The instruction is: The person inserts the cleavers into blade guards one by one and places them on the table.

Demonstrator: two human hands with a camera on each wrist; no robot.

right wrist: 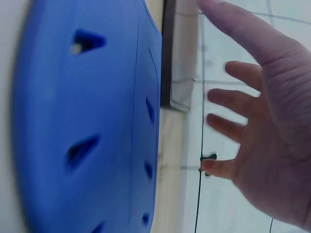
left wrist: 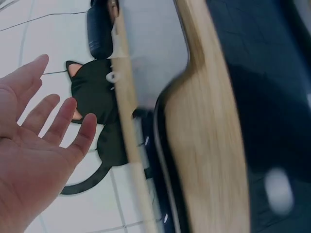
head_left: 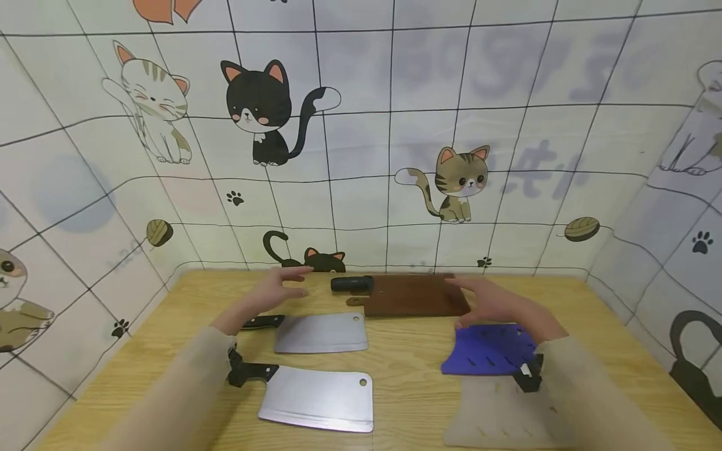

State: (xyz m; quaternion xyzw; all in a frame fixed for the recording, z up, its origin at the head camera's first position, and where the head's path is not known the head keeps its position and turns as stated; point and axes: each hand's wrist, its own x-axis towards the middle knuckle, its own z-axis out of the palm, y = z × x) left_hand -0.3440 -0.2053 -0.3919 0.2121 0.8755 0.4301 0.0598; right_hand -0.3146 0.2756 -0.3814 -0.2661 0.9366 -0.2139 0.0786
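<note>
Head view shows two cleavers, a brown piece and two covers laid out flat on the table [head_left: 406, 382]. We find the far cleaver [head_left: 321, 333] and the near cleaver [head_left: 321, 399] side by side at left, apart from each other, handles leftward and blades bare. At right lie the blue cover [head_left: 487, 351] and, just nearer, the pale cover [head_left: 502, 410]; we judge them blade covers by their outline. The right sleeve [head_left: 592, 388] hides part of both.

Farthest back, the brown piece [head_left: 414, 297] lies between the hands, with a black handle [head_left: 350, 284] at its left end. Whether it encloses a blade we cannot tell.

We record the hands well apart and nothing gripped. The left hand [head_left: 276, 291] is raised near the black handle, fingers loosely spread. The right hand [head_left: 491, 299] overlaps the brown piece's right end in the head view, fingers spread likewise; contact cannot be confirmed.

On progress, we judge the layout orderly and complete for the five items seen. Neither cleaver is covered, so any covering of them is not done. Lifting or adjusting the brown piece, if wanted, would first need a grip.
</note>
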